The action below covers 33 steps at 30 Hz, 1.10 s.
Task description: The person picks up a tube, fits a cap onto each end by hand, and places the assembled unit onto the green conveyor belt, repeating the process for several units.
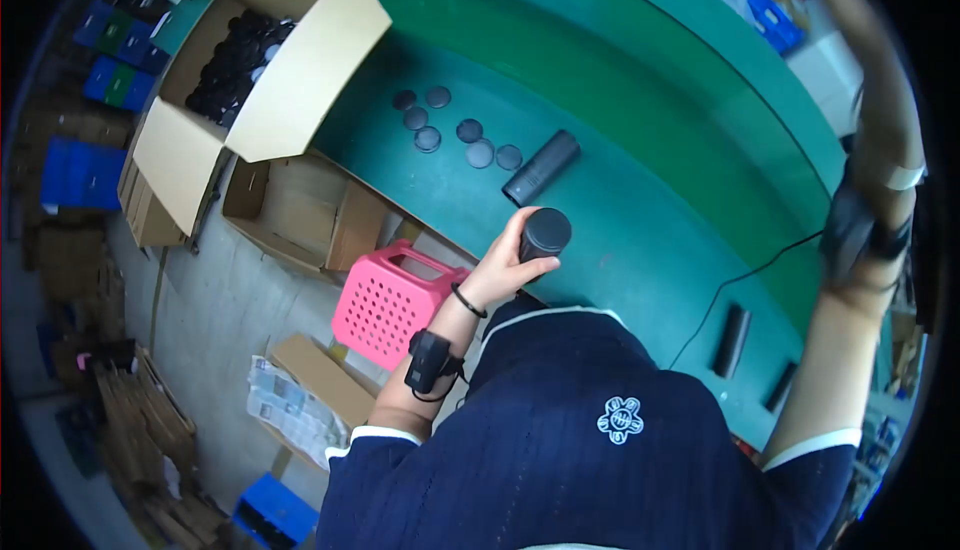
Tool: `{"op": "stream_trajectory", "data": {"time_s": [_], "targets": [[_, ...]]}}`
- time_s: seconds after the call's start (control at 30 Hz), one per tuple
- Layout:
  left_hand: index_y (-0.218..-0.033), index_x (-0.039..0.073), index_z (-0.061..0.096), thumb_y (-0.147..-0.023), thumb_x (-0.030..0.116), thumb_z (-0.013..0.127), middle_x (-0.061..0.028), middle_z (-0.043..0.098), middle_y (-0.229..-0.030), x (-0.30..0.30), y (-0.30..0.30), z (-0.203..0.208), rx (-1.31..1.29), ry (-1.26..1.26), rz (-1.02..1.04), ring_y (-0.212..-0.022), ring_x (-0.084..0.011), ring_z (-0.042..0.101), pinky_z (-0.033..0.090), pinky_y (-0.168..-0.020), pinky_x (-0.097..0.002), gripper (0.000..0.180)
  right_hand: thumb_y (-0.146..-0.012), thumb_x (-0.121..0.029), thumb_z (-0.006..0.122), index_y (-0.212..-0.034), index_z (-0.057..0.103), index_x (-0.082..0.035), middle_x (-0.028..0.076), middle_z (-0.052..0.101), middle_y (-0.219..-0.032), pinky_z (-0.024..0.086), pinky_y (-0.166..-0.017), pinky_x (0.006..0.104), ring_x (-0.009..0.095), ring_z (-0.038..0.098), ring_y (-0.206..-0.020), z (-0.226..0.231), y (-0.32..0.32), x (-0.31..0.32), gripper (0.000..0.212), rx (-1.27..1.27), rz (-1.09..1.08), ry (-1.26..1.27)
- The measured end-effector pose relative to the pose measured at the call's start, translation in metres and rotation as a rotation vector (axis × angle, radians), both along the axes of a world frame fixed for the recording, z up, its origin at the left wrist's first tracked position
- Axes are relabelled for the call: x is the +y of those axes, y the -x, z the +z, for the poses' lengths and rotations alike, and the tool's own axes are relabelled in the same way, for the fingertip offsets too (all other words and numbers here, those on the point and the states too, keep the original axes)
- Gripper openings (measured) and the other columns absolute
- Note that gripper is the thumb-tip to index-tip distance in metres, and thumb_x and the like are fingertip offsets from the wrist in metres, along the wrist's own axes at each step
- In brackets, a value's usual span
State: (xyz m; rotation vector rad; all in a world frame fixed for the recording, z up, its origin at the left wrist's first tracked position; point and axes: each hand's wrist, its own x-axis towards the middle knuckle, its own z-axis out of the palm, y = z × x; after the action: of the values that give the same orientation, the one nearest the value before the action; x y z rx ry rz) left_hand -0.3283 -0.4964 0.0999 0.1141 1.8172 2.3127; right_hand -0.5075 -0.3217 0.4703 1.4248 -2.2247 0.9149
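My left hand (512, 262) is closed round a black cylindrical tube (543, 247), tilted with its round capped end facing up, above the table's near edge. Just beyond it, another black tube (541, 169) lies on the green table (640, 220). Several flat black round caps (428, 138) are scattered to the left of that tube. My right arm is raised at the far right, away from the tubes. Its hand (850, 20) is smeared by motion at the upper right edge, so its fingers and anything in them cannot be made out.
An open cardboard box (310, 65) full of black caps stands at the table's left end. Below it are another carton (290, 205) and a pink stool (392, 305). More black tubes (733, 341) lie at right, near a thin cable (715, 300).
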Motion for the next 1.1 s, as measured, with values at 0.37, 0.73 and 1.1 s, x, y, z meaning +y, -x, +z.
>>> {"op": "stream_trajectory", "data": {"time_s": [0.37, 0.73, 1.1], "targets": [[-0.132, 0.003, 0.039, -0.077, 0.012, 0.08, -0.0081, 0.052, -0.119, 0.096, 0.036, -0.027, 0.084, 0.246, -0.393, -0.113, -0.0158, 0.05, 0.042, -0.098, -0.0308, 0.069, -0.094, -0.003, 0.053, -0.104, 0.06, 0.002, 0.006, 0.063, -0.081, 0.049, -0.071, 0.0267, 0.012, 0.06, -0.076, -0.301, -0.145, 0.166, 0.013, -1.108, -0.426, 0.012], [-0.136, 0.002, 0.037, -0.08, 0.003, 0.077, -0.0071, 0.055, -0.118, 0.129, 0.04, -0.053, 0.02, 0.195, -0.47, -0.111, -0.0134, 0.053, 0.044, -0.096, -0.0288, 0.069, -0.089, -0.009, 0.061, -0.1, 0.065, 0.0, 0.017, 0.067, -0.087, 0.051, -0.067, 0.0371, 0.033, 0.065, -0.076, -0.334, -0.174, 0.17, 0.014, -0.876, -0.581, -0.078], [-0.134, 0.001, 0.042, -0.072, -0.005, 0.079, -0.0071, 0.054, -0.122, 0.127, 0.036, -0.051, -0.012, 0.119, -0.323, -0.112, -0.0148, 0.055, 0.046, -0.097, -0.0298, 0.073, -0.084, -0.008, 0.064, -0.095, 0.067, -0.005, 0.012, 0.067, -0.085, 0.052, -0.07, 0.0405, 0.03, 0.065, -0.08, -0.317, -0.168, 0.164, 0.012, -0.676, -0.524, -0.251]]}}
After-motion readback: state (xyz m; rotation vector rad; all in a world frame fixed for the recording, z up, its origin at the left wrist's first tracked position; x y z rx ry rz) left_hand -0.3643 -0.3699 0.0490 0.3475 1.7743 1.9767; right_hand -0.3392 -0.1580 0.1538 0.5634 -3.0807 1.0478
